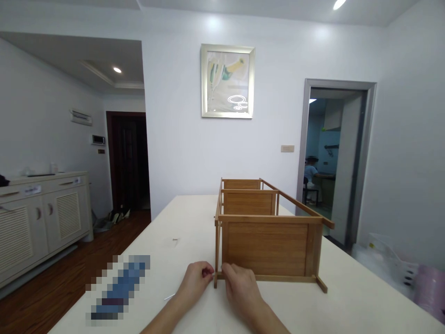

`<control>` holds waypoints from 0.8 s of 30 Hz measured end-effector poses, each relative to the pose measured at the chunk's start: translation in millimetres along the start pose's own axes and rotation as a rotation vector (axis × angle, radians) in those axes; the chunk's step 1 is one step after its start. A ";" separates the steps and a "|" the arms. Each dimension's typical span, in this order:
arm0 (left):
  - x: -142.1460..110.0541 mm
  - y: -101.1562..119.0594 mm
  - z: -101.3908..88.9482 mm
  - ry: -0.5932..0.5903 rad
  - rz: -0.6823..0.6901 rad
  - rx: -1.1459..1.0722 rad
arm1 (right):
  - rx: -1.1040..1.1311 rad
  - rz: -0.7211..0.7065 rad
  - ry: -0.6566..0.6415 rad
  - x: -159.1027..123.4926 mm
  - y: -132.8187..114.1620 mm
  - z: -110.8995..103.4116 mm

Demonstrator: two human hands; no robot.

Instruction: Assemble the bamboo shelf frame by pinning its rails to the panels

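A brown wooden shelf unit [266, 246] lies on its side on the white table [194, 218], its panels standing upright one behind another. My left hand [196, 280] is at the outer side of its lower left corner. The thumb and fingertips are pinched together beside the end of the post; anything between them is too small to make out. My right hand [241, 287] is on the inner side of the same corner, fingers curled against the bottom rail and panel edge. Left of my left wrist lies a thin pale rod [169, 297], partly hidden by the forearm.
A tiny reddish-brown piece [174, 240] lies farther back on the table. A pixelated blue item [121, 287] is at the left edge. Plastic-wrapped goods [385, 260] stand on the right, a white cabinet [45, 208] on the left. A person [310, 174] sits beyond the doorway.
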State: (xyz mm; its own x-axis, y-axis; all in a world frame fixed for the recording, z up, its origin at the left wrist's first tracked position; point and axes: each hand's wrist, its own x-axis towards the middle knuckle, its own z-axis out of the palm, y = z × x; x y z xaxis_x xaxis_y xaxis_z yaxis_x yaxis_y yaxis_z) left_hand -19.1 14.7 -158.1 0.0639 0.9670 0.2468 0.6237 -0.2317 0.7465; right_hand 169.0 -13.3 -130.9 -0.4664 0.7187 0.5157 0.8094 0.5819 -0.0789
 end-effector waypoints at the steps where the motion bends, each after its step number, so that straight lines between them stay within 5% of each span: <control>1: -0.4 0.1 -0.3 -0.003 0.000 0.002 | 0.027 0.021 0.108 -2.8 3.9 -1.6; 5: -2.4 1.1 -0.8 -0.016 0.001 0.023 | -0.014 0.000 0.477 -8.3 21.9 -30.7; 9: -4.3 2.2 -2.9 -0.013 0.016 0.082 | -0.190 0.028 0.637 8.2 42.1 -93.8; 15: -5.3 2.0 -7.4 0.014 0.010 0.189 | -0.213 0.050 0.298 44.7 66.8 -155.2; 18: -5.0 0.3 -8.1 0.008 0.014 0.190 | -0.124 0.088 0.197 51.1 68.9 -158.9; 24: -2.2 -5.0 -6.3 0.027 -0.026 0.147 | -0.130 0.083 0.257 53.2 66.3 -150.7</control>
State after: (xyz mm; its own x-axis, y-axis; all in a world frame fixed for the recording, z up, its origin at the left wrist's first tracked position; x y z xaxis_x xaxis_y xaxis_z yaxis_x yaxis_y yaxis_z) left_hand -27.3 13.1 -158.5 0.0261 0.9688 0.2465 0.7322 -0.1864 0.6551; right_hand 251.6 6.2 19.9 -0.3046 0.6325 0.7122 0.8876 0.4598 -0.0287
